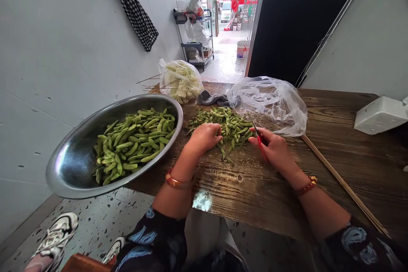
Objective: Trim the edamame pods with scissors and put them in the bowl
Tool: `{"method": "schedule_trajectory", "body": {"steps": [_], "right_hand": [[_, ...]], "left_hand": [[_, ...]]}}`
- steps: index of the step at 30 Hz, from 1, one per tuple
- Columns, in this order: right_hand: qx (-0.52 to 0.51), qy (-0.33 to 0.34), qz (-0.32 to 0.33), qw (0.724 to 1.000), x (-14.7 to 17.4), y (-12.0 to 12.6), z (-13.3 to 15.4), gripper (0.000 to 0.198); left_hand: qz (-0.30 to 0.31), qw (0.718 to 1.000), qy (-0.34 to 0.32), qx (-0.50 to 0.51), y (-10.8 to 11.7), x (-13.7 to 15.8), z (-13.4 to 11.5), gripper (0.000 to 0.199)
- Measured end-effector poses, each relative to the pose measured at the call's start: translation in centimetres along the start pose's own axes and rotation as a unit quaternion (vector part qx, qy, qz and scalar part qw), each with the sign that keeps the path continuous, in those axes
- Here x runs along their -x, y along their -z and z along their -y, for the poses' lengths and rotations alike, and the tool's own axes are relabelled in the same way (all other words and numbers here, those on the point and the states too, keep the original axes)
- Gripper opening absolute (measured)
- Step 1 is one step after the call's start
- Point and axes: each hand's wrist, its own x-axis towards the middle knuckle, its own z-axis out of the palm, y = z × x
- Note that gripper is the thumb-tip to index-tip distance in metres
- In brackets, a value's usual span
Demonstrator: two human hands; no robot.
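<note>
A heap of green edamame pods (pixel 234 125) lies on the dark wooden table, with small trimmed bits at its left side. My left hand (pixel 205 138) is at the near left edge of this heap, its fingers curled closed; what they hold is hidden, though a few pods lie just below them. Red-handled scissors (pixel 262 146) are gripped in my right hand (pixel 276 148) at the heap's right edge, blades pointing up and away. To the left, a large steel basin (pixel 70 161) holds many more edamame pods (pixel 134 140).
Behind the heap are a clear plastic bag (pixel 270 102), a dark grey cloth (pixel 213 98) and a bag of cauliflower (pixel 181 83) with thin skewers beside it. Long wooden sticks (pixel 344 185) lie at right, near a white box (pixel 381 114). The basin overhangs the table's left edge.
</note>
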Motion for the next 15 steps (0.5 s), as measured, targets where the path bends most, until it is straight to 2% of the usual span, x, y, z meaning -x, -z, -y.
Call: {"method": "schedule_trajectory", "body": {"steps": [4,8,15], "right_hand": [[0.003,0.002,0.001,1.000,-0.01,-0.15,-0.14,0.048],[0.004,0.000,0.003,1.000,0.03,-0.24,-0.13,0.048],[0.008,-0.004,0.005,1.000,0.11,-0.20,-0.36,0.049]], "left_hand": [[0.054,0.995,-0.006,-0.087,0.16,0.50,0.39,0.014],[0.048,0.992,0.001,-0.113,0.05,0.46,0.17,0.020],[0.055,0.988,0.011,-0.142,-0.29,0.19,-0.31,0.015]]}}
